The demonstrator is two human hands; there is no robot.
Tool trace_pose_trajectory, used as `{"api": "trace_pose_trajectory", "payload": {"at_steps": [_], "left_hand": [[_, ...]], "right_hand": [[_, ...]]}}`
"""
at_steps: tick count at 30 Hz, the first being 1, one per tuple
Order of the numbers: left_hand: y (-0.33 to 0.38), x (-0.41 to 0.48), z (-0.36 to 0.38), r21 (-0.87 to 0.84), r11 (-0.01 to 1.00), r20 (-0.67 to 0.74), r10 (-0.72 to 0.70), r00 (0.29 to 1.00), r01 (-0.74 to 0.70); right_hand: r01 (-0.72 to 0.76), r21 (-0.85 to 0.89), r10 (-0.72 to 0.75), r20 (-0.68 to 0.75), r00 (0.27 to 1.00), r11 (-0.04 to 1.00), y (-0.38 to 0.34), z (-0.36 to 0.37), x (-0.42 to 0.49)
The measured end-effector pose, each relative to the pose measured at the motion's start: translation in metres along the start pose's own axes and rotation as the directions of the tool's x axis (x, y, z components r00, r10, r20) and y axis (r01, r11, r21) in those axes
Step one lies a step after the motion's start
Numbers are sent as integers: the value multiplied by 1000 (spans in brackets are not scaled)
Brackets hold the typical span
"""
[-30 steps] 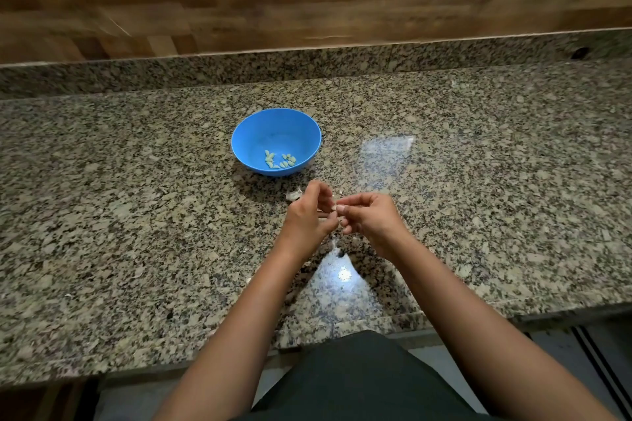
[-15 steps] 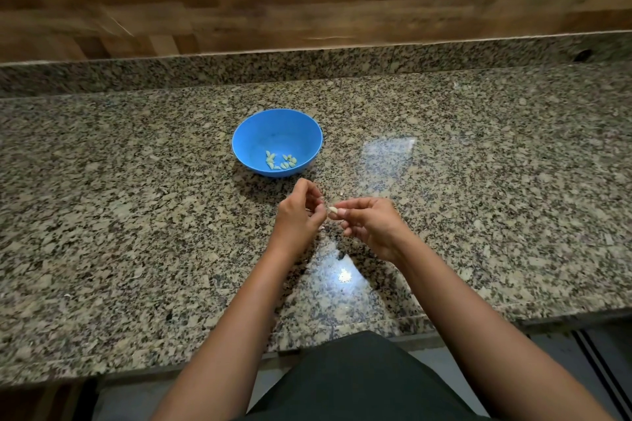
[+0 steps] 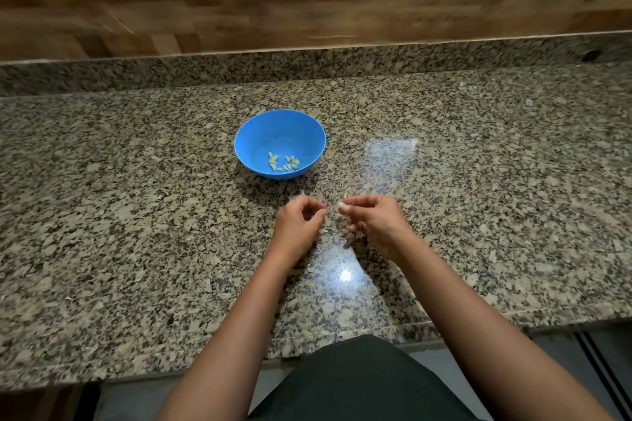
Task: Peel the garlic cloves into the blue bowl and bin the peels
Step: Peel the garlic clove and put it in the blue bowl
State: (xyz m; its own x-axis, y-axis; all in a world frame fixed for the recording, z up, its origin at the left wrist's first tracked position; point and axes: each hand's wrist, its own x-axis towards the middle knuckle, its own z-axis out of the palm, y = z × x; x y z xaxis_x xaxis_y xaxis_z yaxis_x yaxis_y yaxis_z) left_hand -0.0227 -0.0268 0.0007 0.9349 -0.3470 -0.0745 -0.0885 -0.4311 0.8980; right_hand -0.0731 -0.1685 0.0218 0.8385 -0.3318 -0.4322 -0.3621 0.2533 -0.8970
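Observation:
The blue bowl stands on the granite counter with several peeled garlic cloves in its bottom. In front of it my right hand pinches a small pale garlic clove between thumb and fingertips. My left hand sits just to its left, a small gap apart. Its fingers are curled and the thumb and forefinger are pressed together, seemingly on a thin scrap of peel that is hard to make out. Small bits of peel lie on the counter under my hands.
The granite counter stretches wide to both sides, with a raised granite upstand and wooden wall behind. Its front edge runs just below my forearms. No bin is in view.
My hands have moved forward toward the bowl and pulled apart. The clove stays in my right hand while my left hand has come away from it.

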Motion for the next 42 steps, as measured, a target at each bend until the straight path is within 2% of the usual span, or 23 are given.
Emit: {"api": "trace_pose_trajectory", "payload": {"at_steps": [7, 13, 17, 22, 25, 28, 32, 34, 37, 39, 42], "left_hand": [[0, 3, -1, 78, 996, 21, 48, 999, -50], [9, 9, 7, 310, 925, 132, 189, 973, -222], [16, 23, 20, 392, 890, 266, 134, 955, -234], [16, 37, 29, 573, 770, 370, 62, 927, -280], [8, 28, 25, 671, 660, 400, 62, 915, -338], [-3, 11, 22, 734, 554, 395, 121, 911, -392], [-17, -11, 18, 735, 543, 361, 193, 912, -406], [-23, -22, 15, 736, 552, 332, 210, 920, -392], [-27, -26, 10, 753, 573, 253, 201, 946, -323], [-27, -22, 9, 755, 595, 212, 178, 961, -277], [-30, -21, 8, 748, 612, 207, 155, 966, -258]], "right_hand": [[68, -126, -77, -73, 994, 990, -11, 1, 10], [116, -335, -185, -183, 966, 935, -10, 1, 33], [111, -473, -271, -286, 919, 874, -10, -2, 52], [116, -468, -280, -297, 913, 876, -6, -8, 56], [167, -498, -332, -263, 906, 851, -2, -11, 46], [219, -501, -372, -228, 900, 837, 5, -11, 32], [265, -545, -421, -182, 888, 795, 14, -6, 12], [285, -627, -452, -122, 884, 726, 18, -4, 10], [333, -742, -445, 53, 894, 581, 19, 4, 13], [349, -804, -393, 158, 906, 481, 18, 10, 18], [338, -881, -304, 239, 922, 331, 24, 14, 23]]}}
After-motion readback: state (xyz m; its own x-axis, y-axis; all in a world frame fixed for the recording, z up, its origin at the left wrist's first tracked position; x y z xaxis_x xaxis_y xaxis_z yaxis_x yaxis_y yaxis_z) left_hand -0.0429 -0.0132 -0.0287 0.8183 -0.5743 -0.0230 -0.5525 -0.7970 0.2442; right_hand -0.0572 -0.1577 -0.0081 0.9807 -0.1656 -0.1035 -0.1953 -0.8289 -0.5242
